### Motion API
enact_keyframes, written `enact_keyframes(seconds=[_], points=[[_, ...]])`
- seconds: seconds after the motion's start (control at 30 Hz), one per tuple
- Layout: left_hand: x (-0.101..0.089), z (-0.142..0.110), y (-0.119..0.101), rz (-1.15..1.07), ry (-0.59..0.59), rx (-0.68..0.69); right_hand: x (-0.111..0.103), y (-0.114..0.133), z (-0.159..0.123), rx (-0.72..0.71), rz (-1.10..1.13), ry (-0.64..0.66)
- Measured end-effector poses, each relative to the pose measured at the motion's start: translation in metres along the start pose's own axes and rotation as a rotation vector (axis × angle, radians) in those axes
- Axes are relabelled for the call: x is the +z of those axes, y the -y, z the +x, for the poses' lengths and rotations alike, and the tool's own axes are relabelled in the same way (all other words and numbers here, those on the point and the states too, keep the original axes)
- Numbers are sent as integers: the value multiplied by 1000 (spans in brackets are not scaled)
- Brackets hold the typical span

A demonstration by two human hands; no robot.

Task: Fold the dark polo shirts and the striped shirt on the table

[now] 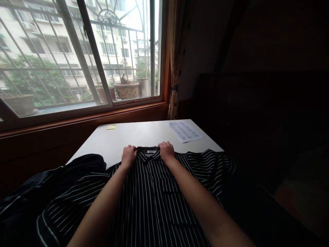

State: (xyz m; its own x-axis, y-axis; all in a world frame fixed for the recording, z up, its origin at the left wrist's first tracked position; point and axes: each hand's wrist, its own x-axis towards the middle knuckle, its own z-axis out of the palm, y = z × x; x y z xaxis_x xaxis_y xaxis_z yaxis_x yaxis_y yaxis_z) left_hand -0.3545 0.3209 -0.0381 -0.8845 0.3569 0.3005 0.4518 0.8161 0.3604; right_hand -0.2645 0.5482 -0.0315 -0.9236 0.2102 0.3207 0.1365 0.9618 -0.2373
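A black shirt with thin white stripes lies spread on a white table, collar pointing away from me. My left hand is closed on the left side of the collar. My right hand is closed on the right side of the collar, fingers curled over the fabric. A white label shows inside the collar between the two hands. One sleeve spreads out to the right.
A printed sheet of paper lies at the table's far right. A small yellow note sits at the far left. A dark garment is heaped at the left. Behind the table are a barred window and a curtain.
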Motion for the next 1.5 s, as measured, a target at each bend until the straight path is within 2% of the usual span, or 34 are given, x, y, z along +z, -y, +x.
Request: enact_keyframes(seconds=[0.13, 0.2, 0.3, 0.4, 0.5, 0.7, 1.03, 1.17, 1.3, 1.4, 1.5], points=[[1, -13, -8, 45, -65, 39, 3, 12, -15, -44, -21, -94], [0, -22, -11, 59, -67, 96, 7, 17, -24, -108, 0, -88], [1, -37, -15, 73, -2, 207, 14, 20, -37, -149, 39, -45], [10, -49, -19, 95, 72, 260, 23, 16, -45, -101, 60, -67], [19, -53, -20, 125, 132, 234, 29, 9, -47, -52, 70, -56], [25, -45, -14, 167, 222, 179, 34, -2, -39, -18, 82, 151], [26, -33, -10, 176, 241, 137, 35, -6, -26, 16, 75, 221], [27, -33, -10, 173, 226, 130, 36, -5, -25, 21, 80, 173], [24, -38, -9, 169, 162, 153, 31, 0, -37, 13, 53, 2], [17, -45, -9, 157, 114, 185, 21, -2, -56, -58, 39, -80], [9, -54, -15, 143, 112, 186, 1, -19, -78, -111, 40, -116]])
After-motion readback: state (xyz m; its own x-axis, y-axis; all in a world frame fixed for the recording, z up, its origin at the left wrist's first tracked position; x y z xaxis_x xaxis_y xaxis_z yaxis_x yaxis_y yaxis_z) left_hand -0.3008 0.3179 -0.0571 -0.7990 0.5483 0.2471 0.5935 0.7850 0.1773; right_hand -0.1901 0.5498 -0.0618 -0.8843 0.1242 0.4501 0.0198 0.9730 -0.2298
